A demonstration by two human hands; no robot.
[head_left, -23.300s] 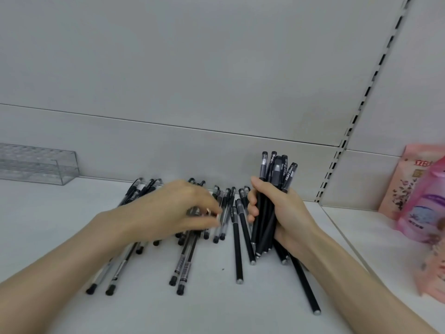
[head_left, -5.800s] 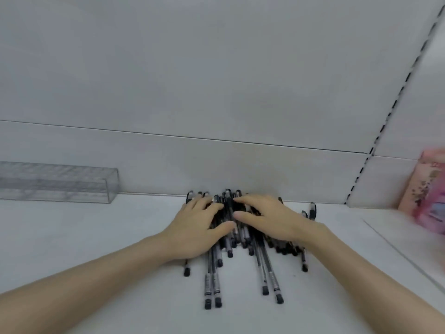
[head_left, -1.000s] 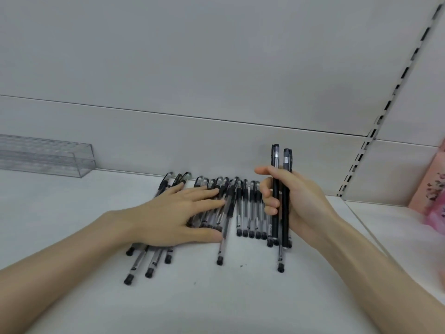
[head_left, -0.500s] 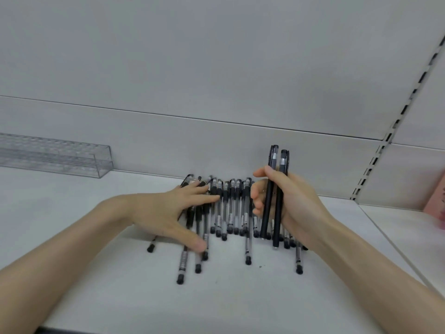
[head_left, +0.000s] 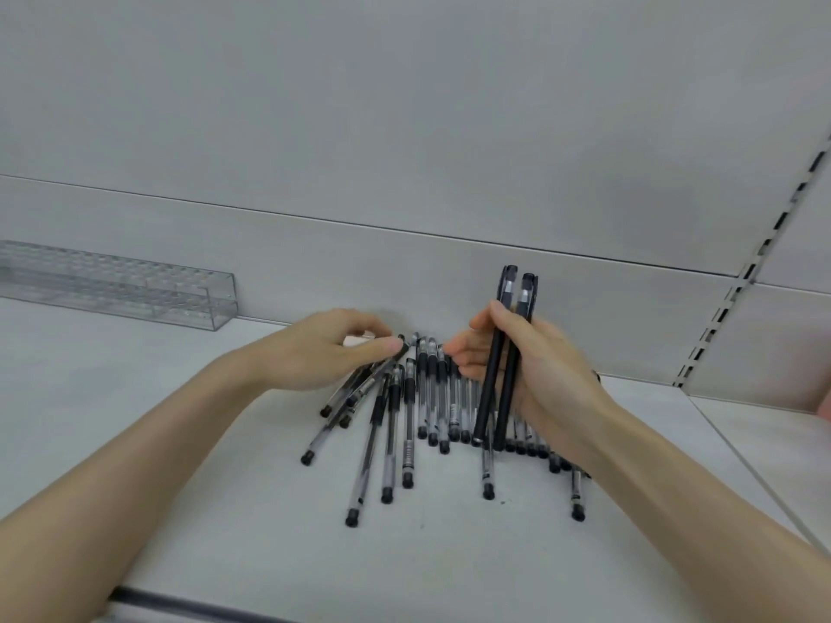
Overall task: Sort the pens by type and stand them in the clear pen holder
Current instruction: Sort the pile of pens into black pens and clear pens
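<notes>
My right hand (head_left: 555, 375) grips two slim all-black pens (head_left: 506, 353), upright, caps on top, their lower ends just above the heap. Several clear-barrelled pens with black caps (head_left: 407, 424) lie fanned out on the white shelf (head_left: 225, 487) between and under my hands. My left hand (head_left: 314, 357) hovers over the left side of the fan with fingers curled, its thumb and forefinger pinching the cap end of one clear pen (head_left: 404, 343). The clear pen holder (head_left: 135, 287), a long box with a grid of holes, stands against the back wall at far left with no pens in it.
A slotted shelf upright (head_left: 737, 285) runs up the back wall at right. Something pink (head_left: 825, 404) shows at the right edge. A seam (head_left: 742, 460) divides this shelf from its right-hand neighbour. The shelf's dark front edge (head_left: 180, 604) lies at bottom left.
My left hand has lifted off the pens, curled its fingers and closed on a pen's cap end. The right hand still holds the two black pens upright. Clear pens have shifted slightly.
</notes>
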